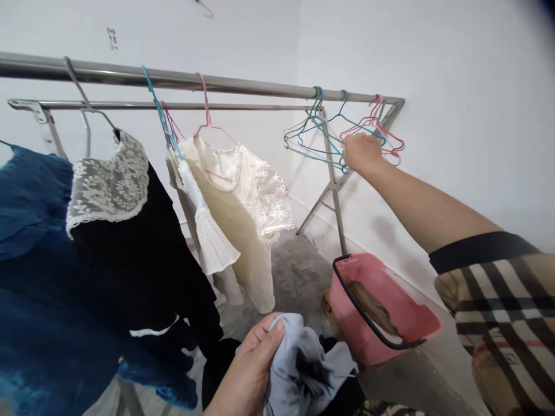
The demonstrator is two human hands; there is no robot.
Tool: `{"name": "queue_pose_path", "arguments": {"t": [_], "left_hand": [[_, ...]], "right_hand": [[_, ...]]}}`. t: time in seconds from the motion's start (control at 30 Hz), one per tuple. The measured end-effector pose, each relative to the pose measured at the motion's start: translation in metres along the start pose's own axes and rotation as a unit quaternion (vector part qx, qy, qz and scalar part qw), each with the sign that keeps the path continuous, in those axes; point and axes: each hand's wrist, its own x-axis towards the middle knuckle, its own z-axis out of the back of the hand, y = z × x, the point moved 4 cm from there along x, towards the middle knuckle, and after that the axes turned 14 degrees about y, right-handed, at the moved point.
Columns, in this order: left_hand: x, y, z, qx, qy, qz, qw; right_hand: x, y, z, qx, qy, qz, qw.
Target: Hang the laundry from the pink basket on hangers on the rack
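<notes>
Low in front of me, my left hand (255, 364) pinches a bunched light grey-blue garment (292, 361) between thumb and fingers. The garment's kind cannot be made out from its folds. My right hand (362, 153) reaches out to the far end of the rail and is closed around a blue clothes hanger (344, 106), whose hook is over the rail. Green and blue hangers (303, 151) hang just left of that hand. Pink and red hangers (396, 144) hang just right of it. My right fingertips are partly hidden.
A steel clothes rack (255, 86) runs across the view. On its left hang a blue garment (39, 242), a black garment with a lace collar (160, 254) and a cream lace top (260, 196). A pink basket (359, 332) with brown cloth (373, 306) inside stands on the floor.
</notes>
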Motion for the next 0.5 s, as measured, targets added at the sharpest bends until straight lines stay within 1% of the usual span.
{"name": "queue_pose_path", "arguments": {"t": [0.1,0.17,0.27,0.33,0.43,0.5], "left_hand": [[0.005,0.002,0.004,0.001,0.012,-0.004,1.000],[0.010,0.004,0.004,-0.006,0.030,-0.006,1.000],[0.014,0.007,0.002,-0.020,0.057,-0.011,0.998],[0.014,0.007,0.002,-0.016,0.052,-0.014,0.998],[0.011,0.003,0.003,0.004,0.027,-0.011,1.000],[0.012,0.001,0.004,0.012,0.017,-0.008,1.000]], "right_hand": [[-0.003,0.007,0.007,0.006,0.017,-0.026,0.999],[-0.003,0.013,0.014,0.027,0.015,-0.035,0.999],[-0.002,0.021,0.021,0.074,-0.018,-0.042,0.996],[-0.006,0.024,0.024,0.120,-0.049,-0.030,0.991],[-0.024,0.022,0.027,0.180,-0.092,0.007,0.979],[-0.048,0.016,0.026,0.194,-0.108,0.024,0.975]]}}
